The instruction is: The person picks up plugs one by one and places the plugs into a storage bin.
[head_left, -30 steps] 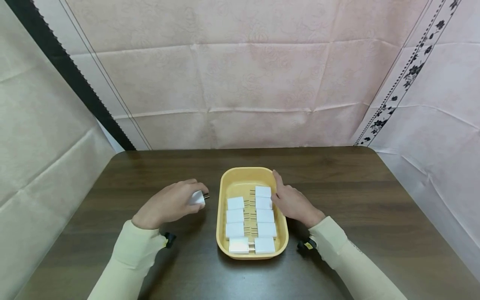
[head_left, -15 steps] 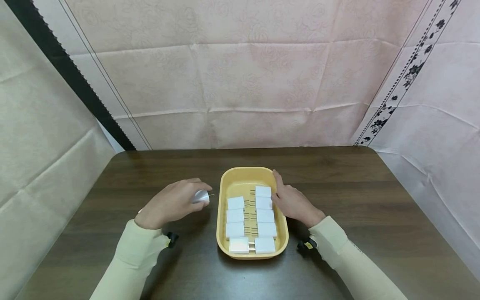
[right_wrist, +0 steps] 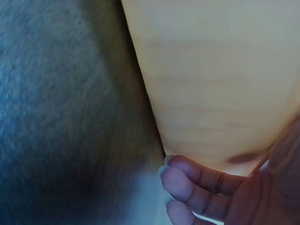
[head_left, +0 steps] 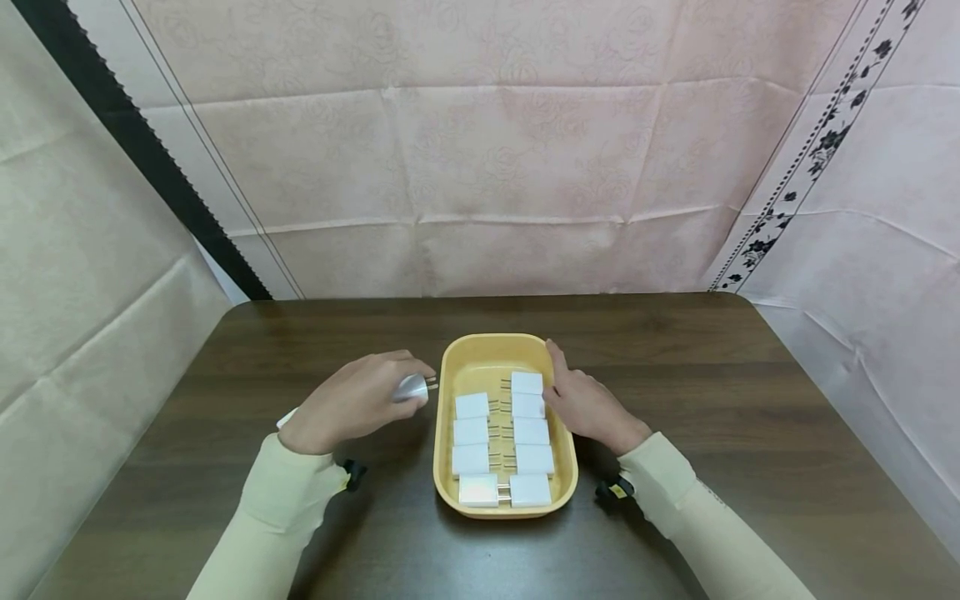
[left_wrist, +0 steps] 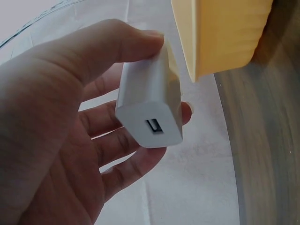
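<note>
My left hand (head_left: 367,398) pinches a white USB wall charger (head_left: 412,388), its two metal prongs pointing right toward the tray. In the left wrist view, the thumb lies on top of the charger (left_wrist: 147,93), fingers beneath, and its USB port faces the camera. A yellow plastic tray (head_left: 491,345) stands just right of that hand. Inside it, white chargers (head_left: 470,432) lie in two columns, prongs facing inward. My right hand (head_left: 588,407) grips the tray's right rim. In the right wrist view its fingers (right_wrist: 180,183) press against the tray's outer wall (right_wrist: 211,84).
Part of a white object (head_left: 286,417) shows behind the left wrist, mostly hidden. Everything stands on a dark wooden table (head_left: 712,400). Pale cloth (head_left: 487,158) hangs behind the table and at both sides.
My left hand has moved right with the charger, bringing its prongs close to the tray's left rim. More of the white object behind that wrist shows now. My right hand stays put.
</note>
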Demonstrator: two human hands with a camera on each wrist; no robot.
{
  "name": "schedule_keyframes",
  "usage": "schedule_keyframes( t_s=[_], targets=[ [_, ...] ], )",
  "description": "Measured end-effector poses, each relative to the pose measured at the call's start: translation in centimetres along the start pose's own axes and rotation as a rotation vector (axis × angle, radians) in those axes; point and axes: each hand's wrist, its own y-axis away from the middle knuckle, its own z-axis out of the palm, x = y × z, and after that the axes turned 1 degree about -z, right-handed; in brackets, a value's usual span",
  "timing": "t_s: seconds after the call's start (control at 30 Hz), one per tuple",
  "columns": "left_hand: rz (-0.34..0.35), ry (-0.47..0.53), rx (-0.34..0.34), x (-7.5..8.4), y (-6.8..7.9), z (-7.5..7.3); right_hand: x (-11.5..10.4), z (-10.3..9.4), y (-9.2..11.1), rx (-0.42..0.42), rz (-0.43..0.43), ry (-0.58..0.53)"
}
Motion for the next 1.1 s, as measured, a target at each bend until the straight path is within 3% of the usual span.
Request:
schedule_keyframes(
  t_s=[1.1],
  targets=[
    [0.131,-0.034,0.079,2.3,-1.5,0.4,0.2,0.1,-0.1,-0.012,0.015,0.003]
  ],
)
